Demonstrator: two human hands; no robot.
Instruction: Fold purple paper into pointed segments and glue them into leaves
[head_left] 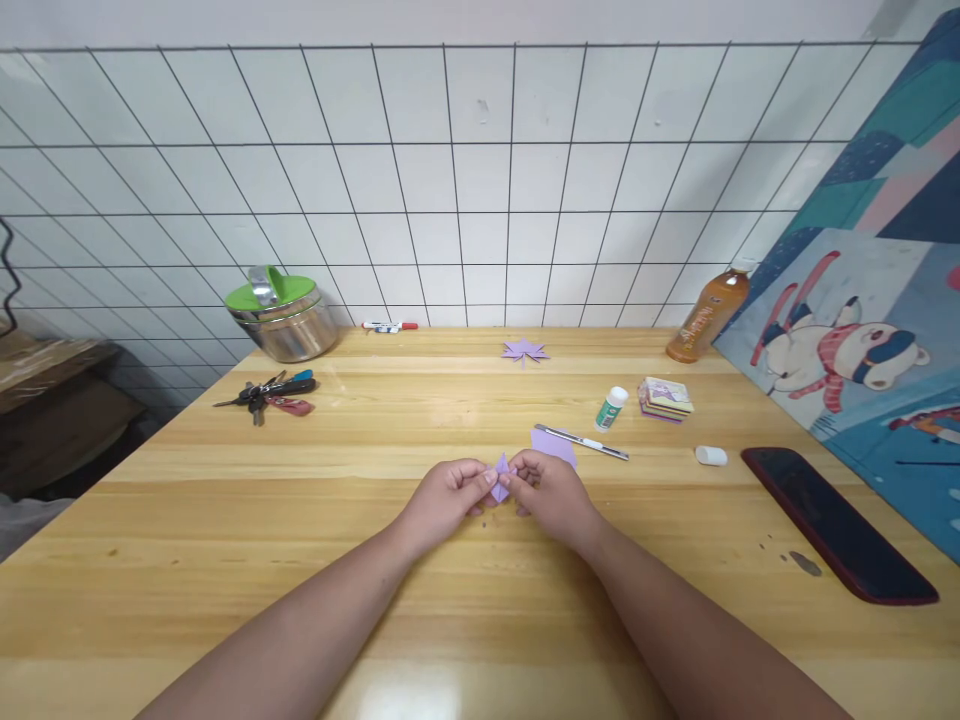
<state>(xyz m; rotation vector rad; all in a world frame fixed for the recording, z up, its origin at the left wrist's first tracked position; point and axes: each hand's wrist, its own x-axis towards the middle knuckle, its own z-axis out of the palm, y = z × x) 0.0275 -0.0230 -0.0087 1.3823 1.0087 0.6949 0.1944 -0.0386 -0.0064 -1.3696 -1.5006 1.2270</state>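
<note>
Between my two hands is a small folded purple paper [500, 488], pointed at top and bottom. My left hand [448, 498] pinches its left side with thumb and fingers. On the right side my right hand [553, 497] grips it the same way. Just beyond the right hand lies a flat purple paper sheet [551, 444], partly hidden by that hand. A slim silver utility knife [585, 441] rests across the sheet. Farther back, near the wall, sits a spiky purple folded-paper shape [525, 350].
An uncapped-looking glue stick [612, 409], a stack of coloured paper [665, 398], a white cap [711, 456], a phone [836, 525] and a drink bottle [709, 314] are on the right. Keys [266, 393], a green-lidded metal pot [289, 318] and a marker [389, 326] are at left.
</note>
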